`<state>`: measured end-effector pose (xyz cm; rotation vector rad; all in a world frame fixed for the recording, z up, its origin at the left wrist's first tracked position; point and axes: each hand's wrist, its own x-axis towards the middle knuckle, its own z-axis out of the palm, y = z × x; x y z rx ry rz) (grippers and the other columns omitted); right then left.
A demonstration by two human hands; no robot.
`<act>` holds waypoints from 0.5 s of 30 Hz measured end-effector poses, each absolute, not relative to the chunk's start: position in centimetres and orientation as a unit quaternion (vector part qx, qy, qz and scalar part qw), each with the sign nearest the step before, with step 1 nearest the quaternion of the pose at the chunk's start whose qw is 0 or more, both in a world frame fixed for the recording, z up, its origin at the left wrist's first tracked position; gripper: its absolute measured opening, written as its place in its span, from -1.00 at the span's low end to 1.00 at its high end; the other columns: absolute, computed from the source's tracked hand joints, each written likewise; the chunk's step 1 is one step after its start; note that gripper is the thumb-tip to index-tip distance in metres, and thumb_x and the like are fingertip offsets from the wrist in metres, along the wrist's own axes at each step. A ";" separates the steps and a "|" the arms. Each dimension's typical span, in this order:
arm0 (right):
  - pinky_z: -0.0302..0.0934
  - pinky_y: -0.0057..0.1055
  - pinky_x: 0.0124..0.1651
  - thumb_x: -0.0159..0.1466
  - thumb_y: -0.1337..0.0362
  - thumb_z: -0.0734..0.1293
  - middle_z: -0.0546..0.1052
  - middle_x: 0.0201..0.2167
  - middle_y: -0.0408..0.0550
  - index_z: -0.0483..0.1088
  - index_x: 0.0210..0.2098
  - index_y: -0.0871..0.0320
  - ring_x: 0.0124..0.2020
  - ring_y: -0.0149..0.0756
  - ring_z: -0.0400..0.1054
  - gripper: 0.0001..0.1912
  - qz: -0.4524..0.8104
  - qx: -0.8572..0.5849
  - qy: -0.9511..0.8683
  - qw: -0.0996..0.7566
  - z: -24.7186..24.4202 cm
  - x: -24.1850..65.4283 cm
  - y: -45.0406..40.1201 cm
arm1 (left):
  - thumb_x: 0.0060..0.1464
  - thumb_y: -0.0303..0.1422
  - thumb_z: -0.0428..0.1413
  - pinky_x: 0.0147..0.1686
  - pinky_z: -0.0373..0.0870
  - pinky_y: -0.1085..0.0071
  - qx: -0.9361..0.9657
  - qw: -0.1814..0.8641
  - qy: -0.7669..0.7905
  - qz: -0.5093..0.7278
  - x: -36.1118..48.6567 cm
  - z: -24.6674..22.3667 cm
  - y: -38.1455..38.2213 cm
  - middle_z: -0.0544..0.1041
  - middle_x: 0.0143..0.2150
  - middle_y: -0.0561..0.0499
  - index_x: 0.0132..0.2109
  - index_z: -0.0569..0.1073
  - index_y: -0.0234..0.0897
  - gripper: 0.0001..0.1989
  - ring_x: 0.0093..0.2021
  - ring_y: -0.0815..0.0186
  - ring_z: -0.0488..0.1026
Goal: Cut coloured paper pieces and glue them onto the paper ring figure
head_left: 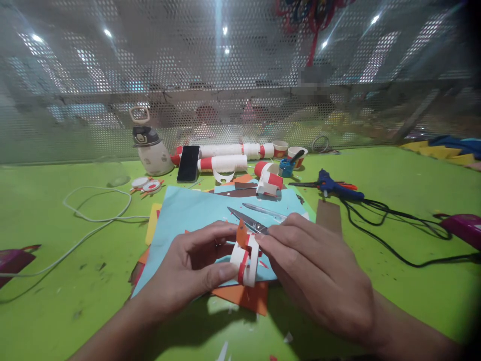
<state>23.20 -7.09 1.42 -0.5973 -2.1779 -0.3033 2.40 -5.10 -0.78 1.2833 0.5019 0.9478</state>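
Note:
My left hand (199, 263) is closed on a small white-and-red paper craft piece (248, 265), thumb on its near side and fingers behind. An orange pointed paper bit (241, 234) stands up at its top. My right hand (319, 271) presses its fingertips on the piece's right side; its thumb is hidden. Scissors (248, 220) show just beyond the right fingers, blades pointing away to the left. Their handles are hidden, so I cannot tell whether the hand touches them. A thin clear-barrelled tool (265, 210) lies behind. Beneath is light blue paper (180, 215).
White-and-red paper tubes (225, 164), a phone (188, 164) and a white bottle (152, 155) stand or lie at the back. A blue glue gun (336, 186) with a black cord lies right. A white cable (97, 220) loops left. Paper scraps surround the blue sheet.

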 end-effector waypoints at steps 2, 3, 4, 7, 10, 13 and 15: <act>0.25 -0.19 -0.38 0.23 0.54 0.22 0.50 -0.34 0.19 0.43 -0.14 0.46 -0.34 -0.14 0.29 -0.77 -0.127 -0.238 -0.867 0.419 1.4 23.2 -7.1 | 0.02 -0.46 0.23 0.03 0.38 0.18 0.566 0.674 0.225 0.418 2.5 -0.7 -5.1 0.46 0.10 -0.08 0.06 0.48 -0.15 -0.58 0.07 0.06 0.41; 0.26 -0.19 -0.37 0.24 0.54 0.22 0.50 -0.34 0.19 0.42 -0.14 0.45 -0.33 -0.13 0.30 -0.77 -0.132 -0.238 -0.867 0.417 1.4 23.2 -7.1 | 0.01 -0.44 0.23 0.02 0.38 0.17 0.563 0.678 0.228 0.414 2.5 -0.7 -5.1 0.45 0.12 -0.09 0.06 0.48 -0.16 -0.58 0.08 0.04 0.41; 0.27 -0.19 -0.36 0.25 0.53 0.21 0.50 -0.34 0.19 0.42 -0.14 0.45 -0.32 -0.12 0.32 -0.77 -0.138 -0.238 -0.867 0.415 1.3 23.2 -7.1 | 0.00 -0.43 0.24 0.01 0.39 0.16 0.559 0.684 0.229 0.410 2.5 -0.7 -5.1 0.45 0.12 -0.10 0.06 0.48 -0.17 -0.57 0.08 0.02 0.40; 0.29 -0.18 -0.33 0.25 0.52 0.22 0.50 -0.36 0.18 0.42 -0.15 0.43 -0.29 -0.10 0.33 -0.78 -0.155 -0.243 -0.862 0.418 1.1 23.2 -6.9 | 0.01 -0.38 0.24 -0.02 0.40 0.17 0.547 0.694 0.253 0.394 2.2 -0.8 -4.9 0.49 0.08 -0.13 0.08 0.47 -0.19 -0.56 0.05 0.02 0.43; 0.30 -0.18 -0.31 0.24 0.53 0.22 0.50 -0.36 0.18 0.42 -0.18 0.39 -0.28 -0.11 0.34 -0.81 -0.157 -0.250 -0.858 0.420 0.7 23.1 -6.6 | 0.03 -0.37 0.22 -0.03 0.38 0.20 0.539 0.698 0.278 0.381 2.1 -0.8 -4.7 0.55 0.00 -0.15 0.08 0.48 -0.22 -0.58 0.00 0.06 0.47; 0.30 -0.20 -0.32 0.25 0.53 0.22 0.50 -0.34 0.18 0.42 -0.19 0.38 -0.29 -0.14 0.34 -0.82 -0.152 -0.253 -0.862 0.411 0.5 23.1 -6.3 | 0.04 -0.38 0.22 -0.04 0.38 0.25 0.524 0.712 0.273 0.379 2.2 -0.6 -4.6 0.57 -0.03 -0.13 0.06 0.49 -0.22 -0.61 -0.01 0.09 0.48; 0.29 -0.21 -0.32 0.26 0.52 0.22 0.50 -0.32 0.18 0.41 -0.17 0.38 -0.29 -0.14 0.34 -0.81 -0.156 -0.254 -0.866 0.403 0.5 23.2 -6.2 | 0.04 -0.40 0.21 -0.05 0.38 0.26 0.512 0.723 0.268 0.379 2.3 -0.4 -4.6 0.57 -0.03 -0.12 0.06 0.49 -0.21 -0.61 -0.02 0.10 0.48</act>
